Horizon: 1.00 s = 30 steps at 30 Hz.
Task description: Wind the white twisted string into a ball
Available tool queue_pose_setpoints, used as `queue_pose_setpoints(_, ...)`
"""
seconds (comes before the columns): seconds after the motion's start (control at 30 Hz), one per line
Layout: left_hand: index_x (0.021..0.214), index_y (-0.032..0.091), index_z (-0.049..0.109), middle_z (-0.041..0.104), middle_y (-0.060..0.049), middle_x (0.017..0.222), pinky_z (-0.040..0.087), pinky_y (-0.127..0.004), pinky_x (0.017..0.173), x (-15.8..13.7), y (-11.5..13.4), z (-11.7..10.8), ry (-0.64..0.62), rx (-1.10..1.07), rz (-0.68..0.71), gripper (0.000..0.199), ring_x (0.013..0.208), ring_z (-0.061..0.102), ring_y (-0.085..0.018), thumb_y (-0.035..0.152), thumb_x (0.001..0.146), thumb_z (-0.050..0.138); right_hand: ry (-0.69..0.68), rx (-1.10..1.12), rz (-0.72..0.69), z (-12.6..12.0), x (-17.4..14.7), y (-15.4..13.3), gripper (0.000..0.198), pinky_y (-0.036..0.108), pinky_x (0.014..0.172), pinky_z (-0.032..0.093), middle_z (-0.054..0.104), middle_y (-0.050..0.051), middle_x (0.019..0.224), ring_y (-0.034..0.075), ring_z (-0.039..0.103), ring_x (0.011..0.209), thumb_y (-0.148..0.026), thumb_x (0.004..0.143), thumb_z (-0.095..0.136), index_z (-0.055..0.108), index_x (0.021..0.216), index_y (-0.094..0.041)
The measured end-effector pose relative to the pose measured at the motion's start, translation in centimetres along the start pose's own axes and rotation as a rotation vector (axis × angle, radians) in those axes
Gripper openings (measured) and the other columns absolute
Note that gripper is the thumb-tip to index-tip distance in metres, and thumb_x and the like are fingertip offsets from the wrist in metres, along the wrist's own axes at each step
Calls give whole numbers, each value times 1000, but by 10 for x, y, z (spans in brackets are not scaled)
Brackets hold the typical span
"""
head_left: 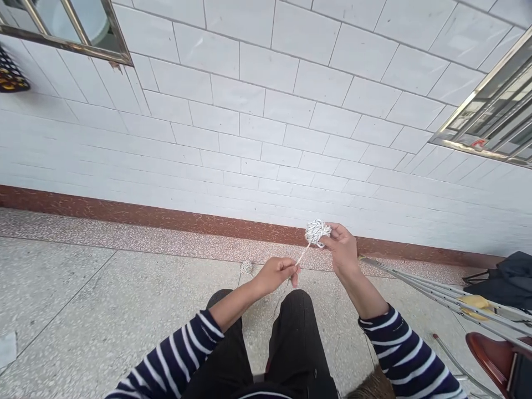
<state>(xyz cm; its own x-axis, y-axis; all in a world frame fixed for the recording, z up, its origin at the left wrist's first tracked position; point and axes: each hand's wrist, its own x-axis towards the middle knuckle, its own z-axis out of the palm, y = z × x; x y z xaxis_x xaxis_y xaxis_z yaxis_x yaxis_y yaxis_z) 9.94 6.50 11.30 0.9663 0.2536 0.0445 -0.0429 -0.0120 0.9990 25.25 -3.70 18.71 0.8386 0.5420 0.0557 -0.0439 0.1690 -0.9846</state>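
Observation:
A bundle of white cord with dark flecks is gripped at its right side by my right hand, thumb and fingers closed on it. From the bundle's lower left a single strand runs taut down to my left hand. The fingertips of that hand pinch the strand, above and between my knees. Beyond my left wrist, a round ball of pale cord lies on the floor, apart from both hands.
A white tiled wall with a red-brown skirting rises in front. Metal crutches lean at the right, near a dark folded item and a brown chair. Barred windows are set in the wall.

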Motion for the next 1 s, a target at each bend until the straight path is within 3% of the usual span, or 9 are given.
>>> queue_pose_setpoints(0.13, 83, 18, 61, 66, -2, 60, 45, -28, 62, -25, -14, 7, -118, -136, -94, 37, 54, 61, -16, 53, 89, 51, 56, -20, -17, -12, 4, 13, 36, 24, 46, 41, 71, 1, 73, 15, 55, 59, -13, 49, 76, 68, 84, -18)
queue_pose_setpoints(0.23, 82, 17, 64, 71, -5, 70, 47, -30, 72, -28, -29, -3, -171, -12, -126, 38, 69, 65, -19, 51, 91, 48, 12, 4, 14, -8, -9, 11, 37, 23, 46, 41, 72, 1, 76, 14, 55, 59, -15, 51, 76, 69, 88, -17)
queue_pose_setpoints(0.37, 76, 17, 69, 74, -7, 90, 45, -33, 86, -21, -48, -29, 9, 468, -217, 33, 90, 65, -24, 39, 90, 48, -94, 63, 97, 2, -33, -3, 38, 24, 47, 43, 74, 4, 82, 15, 58, 61, -20, 55, 77, 71, 92, -18)
queue_pose_setpoints(0.43, 95, 19, 71, 71, -8, 110, 42, -36, 94, -16, -49, -35, 132, 604, -226, 23, 106, 62, -27, 32, 85, 55, -125, 99, 133, 5, -41, -8, 37, 24, 47, 42, 74, 4, 83, 14, 58, 61, -22, 55, 79, 71, 91, -19)
queue_pose_setpoints(0.53, 126, 22, 60, 60, -8, 134, 41, -36, 99, -6, -32, -26, 235, 509, -92, 46, 123, 53, -28, 32, 81, 62, -137, 121, 154, 8, -45, -6, 37, 23, 47, 42, 74, 3, 83, 14, 58, 61, -23, 54, 80, 71, 90, -20)
queue_pose_setpoints(0.6, 124, 20, 62, 63, -8, 128, 42, -35, 97, 1, -16, -11, 244, 344, 37, 46, 117, 56, -28, 37, 81, 64, -146, 115, 163, 10, -46, -2, 35, 24, 47, 44, 74, 3, 81, 15, 59, 60, -23, 55, 79, 70, 88, -19)
queue_pose_setpoints(0.67, 100, 17, 71, 72, -7, 105, 45, -34, 91, 6, -3, 5, 276, 203, 100, 32, 100, 63, -26, 41, 81, 64, -160, 106, 159, 11, -45, 2, 34, 25, 46, 44, 73, 3, 78, 15, 58, 57, -23, 54, 79, 71, 87, -18)
queue_pose_setpoints(0.8, 62, 15, 65, 68, -4, 69, 45, -30, 79, 1, 3, 27, 288, 66, 50, 37, 75, 62, -20, 44, 84, 60, -117, 93, 62, 6, -39, 8, 37, 24, 48, 44, 73, 1, 79, 14, 57, 59, -20, 54, 79, 70, 90, -19)
queue_pose_setpoints(1.0, 85, 15, 65, 64, -2, 58, 46, -34, 83, -30, -10, 33, 118, -210, -40, 32, 76, 66, -22, 47, 87, 61, -33, 28, -20, -5, -29, 30, 36, 25, 47, 44, 72, 2, 76, 16, 58, 60, -21, 55, 75, 67, 90, -17)
